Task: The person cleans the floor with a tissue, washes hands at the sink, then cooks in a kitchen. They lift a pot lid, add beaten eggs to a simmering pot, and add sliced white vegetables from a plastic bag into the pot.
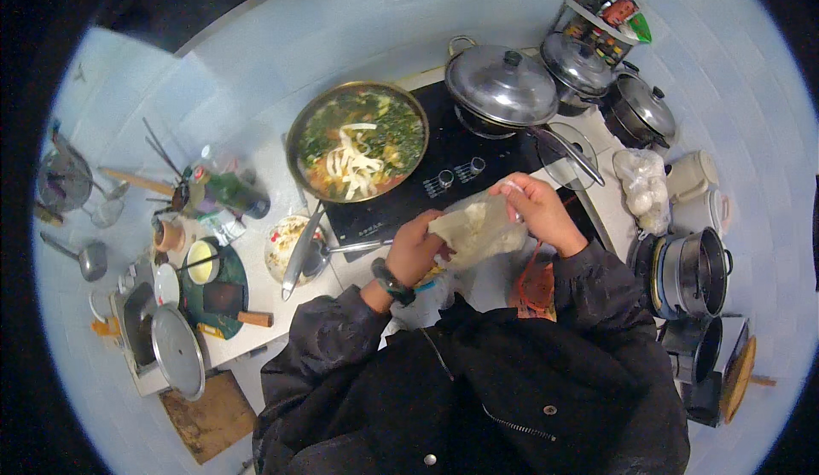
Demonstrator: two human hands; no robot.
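Observation:
Both hands hold a thin plastic bag [481, 232] with pale contents in front of the cooktop. My left hand [416, 251], with a dark watch at the wrist, grips the bag's left edge. My right hand [534, 209] pinches its upper right corner. Ahead and to the left, an open pan [365, 107] holds broth with chopped greens and a heap of flat pale noodles [352, 164]. The pan's handle points towards me, over a plate of food scraps [288, 244] on which a metal ladle [313, 262] rests.
A lidded wok [502, 84] stands on the black cooktop [441, 148], its handle over a glass lid [563, 148]. Lidded pots [640, 110] and a bag of eggs [642, 187] are on the right. At left lie a cleaver [224, 299] on a green board [237, 270], a bowl [203, 262] and a sink [137, 321].

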